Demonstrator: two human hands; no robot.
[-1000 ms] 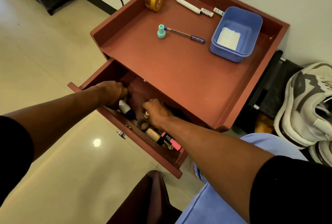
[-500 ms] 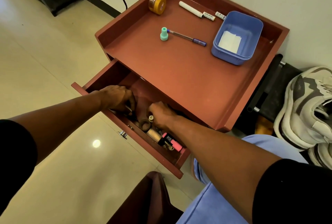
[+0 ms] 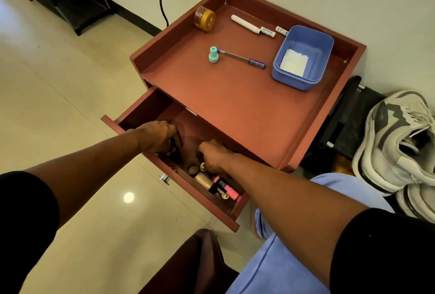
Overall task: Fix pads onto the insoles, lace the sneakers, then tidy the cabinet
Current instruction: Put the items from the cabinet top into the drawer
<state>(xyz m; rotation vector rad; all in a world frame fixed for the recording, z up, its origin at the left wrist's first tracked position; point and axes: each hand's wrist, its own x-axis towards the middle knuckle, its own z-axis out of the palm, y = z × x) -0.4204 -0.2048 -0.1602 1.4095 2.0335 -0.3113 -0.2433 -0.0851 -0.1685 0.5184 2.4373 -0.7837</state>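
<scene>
I see both hands down in open drawer (image 3: 141, 114) of red cabinet (image 3: 235, 105). Left hand (image 3: 160, 137) curled over dark blue item (image 3: 175, 156) at drawer's left-middle; whether it grips, I cannot tell. Right hand (image 3: 213, 156) fisted beside it among clutter; what it holds, if anything, I cannot tell. Near right hand: brown tape roll (image 3: 192, 168), gold tube (image 3: 203, 179), pink marker (image 3: 227, 190). On cabinet top: blue tub (image 3: 303, 57) far right, pen (image 3: 242, 58), green cap (image 3: 213, 54), amber jar (image 3: 204, 18), white marker (image 3: 253, 27). Sneakers (image 3: 397, 143) stacked right of cabinet.
</scene>
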